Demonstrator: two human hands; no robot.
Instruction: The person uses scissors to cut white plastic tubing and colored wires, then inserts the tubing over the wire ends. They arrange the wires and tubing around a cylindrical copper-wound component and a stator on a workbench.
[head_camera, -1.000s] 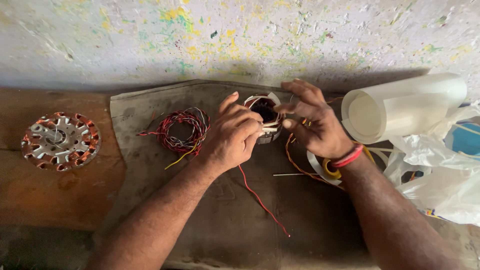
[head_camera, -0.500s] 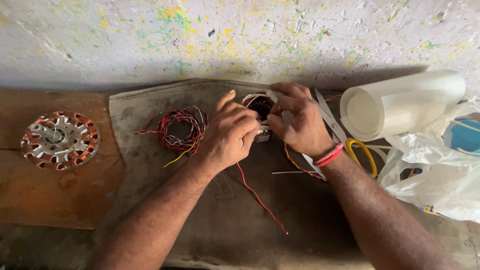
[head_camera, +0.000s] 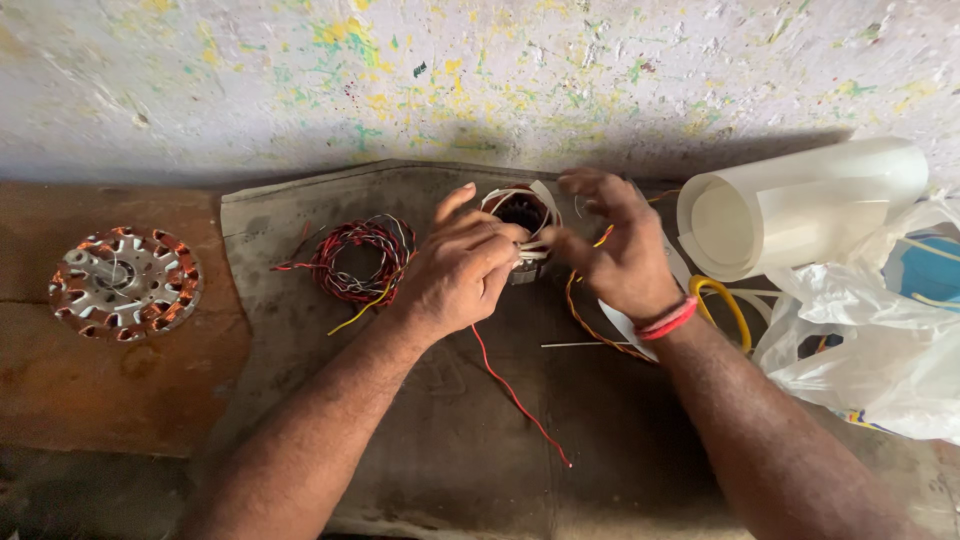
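A small round motor stator (head_camera: 523, 215) with white insulation and dark windings sits on a dark cloth (head_camera: 420, 440) at the middle. My left hand (head_camera: 460, 265) grips its near side. Just right of the stator is my right hand (head_camera: 610, 245), fingers curled and pinching at its rim; what it pinches is too small to tell. A red wire (head_camera: 515, 395) trails from the stator toward me. Orange wires (head_camera: 580, 315) loop under my right wrist.
A coil of red, black and yellow wires (head_camera: 355, 260) lies left of my hands. A round copper-wound stator (head_camera: 125, 283) rests on the wooden board far left. A white sheet roll (head_camera: 800, 205), yellow-handled scissors (head_camera: 725, 305) and plastic bags (head_camera: 880, 340) are at right.
My right hand has lifted off the stator's top and shifted right, fingers now raised at its rim. The left hand keeps its grip. The view has moved slightly closer.
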